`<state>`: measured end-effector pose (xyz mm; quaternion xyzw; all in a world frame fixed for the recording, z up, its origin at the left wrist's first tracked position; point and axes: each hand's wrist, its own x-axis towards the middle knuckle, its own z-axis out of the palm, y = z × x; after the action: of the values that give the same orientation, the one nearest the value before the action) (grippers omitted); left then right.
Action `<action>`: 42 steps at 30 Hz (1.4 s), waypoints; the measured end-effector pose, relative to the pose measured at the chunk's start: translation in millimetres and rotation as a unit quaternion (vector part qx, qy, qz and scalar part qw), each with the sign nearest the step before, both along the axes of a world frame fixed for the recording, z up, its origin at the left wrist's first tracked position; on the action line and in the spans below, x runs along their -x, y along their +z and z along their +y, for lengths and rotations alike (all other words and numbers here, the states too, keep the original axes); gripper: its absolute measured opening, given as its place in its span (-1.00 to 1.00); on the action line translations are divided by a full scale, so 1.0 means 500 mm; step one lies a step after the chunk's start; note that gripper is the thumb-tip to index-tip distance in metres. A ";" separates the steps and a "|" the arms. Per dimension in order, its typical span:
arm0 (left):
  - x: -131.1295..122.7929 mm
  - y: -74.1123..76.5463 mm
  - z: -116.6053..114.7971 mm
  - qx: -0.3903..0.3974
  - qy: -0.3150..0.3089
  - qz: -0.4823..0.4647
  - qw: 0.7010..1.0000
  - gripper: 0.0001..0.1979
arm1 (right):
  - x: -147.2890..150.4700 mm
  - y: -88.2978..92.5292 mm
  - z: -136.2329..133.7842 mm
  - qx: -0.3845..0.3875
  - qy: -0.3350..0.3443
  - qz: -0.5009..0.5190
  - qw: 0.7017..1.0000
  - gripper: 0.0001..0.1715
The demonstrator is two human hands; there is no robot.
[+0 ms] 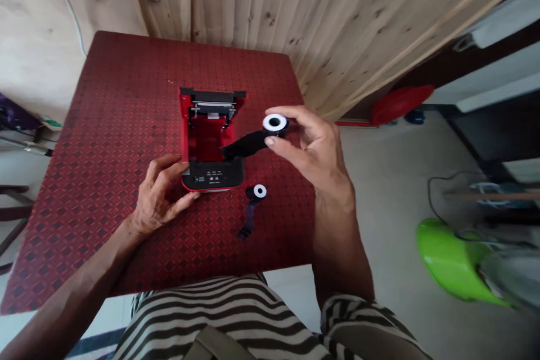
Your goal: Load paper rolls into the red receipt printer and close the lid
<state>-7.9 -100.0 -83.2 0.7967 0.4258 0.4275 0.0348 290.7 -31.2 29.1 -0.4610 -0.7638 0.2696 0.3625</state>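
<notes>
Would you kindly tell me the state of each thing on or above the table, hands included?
Printer: standing on the table, opened up
Printer lid: raised
Upper roll: held off the table, partly unwound toward the printer
Lower roll: lying on the table, partly unwound
Left hand: touching the printer's side
Right hand: pinching the upper roll

A: Backdrop?
B: Knotty plank wall [261, 5] behind a red diamond-patterned table [139, 79].
A: Floor [375, 180]?
B: Pale, visible either side of the table.
A: Light?
B: Soft; far right darker.
</notes>
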 end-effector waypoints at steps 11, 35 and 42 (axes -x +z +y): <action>0.003 0.011 0.002 0.007 0.007 0.011 1.000 -0.34 | -0.140 -0.262 0.018 0.112 -0.201 0.192 0.954 -0.59; 0.002 0.012 0.004 0.001 -0.006 0.009 1.000 -0.30 | -0.082 -0.122 -0.168 0.144 0.018 0.028 0.989 -0.65; -0.001 0.006 -0.001 0.016 -0.004 -0.003 1.000 -0.34 | -0.007 0.039 -0.065 -0.048 0.108 -0.105 0.987 -0.73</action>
<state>-7.6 -100.7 -80.4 0.7962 0.4297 0.4229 0.0506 294.0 -63.6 48.6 -0.3836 -0.8551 0.2202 0.2704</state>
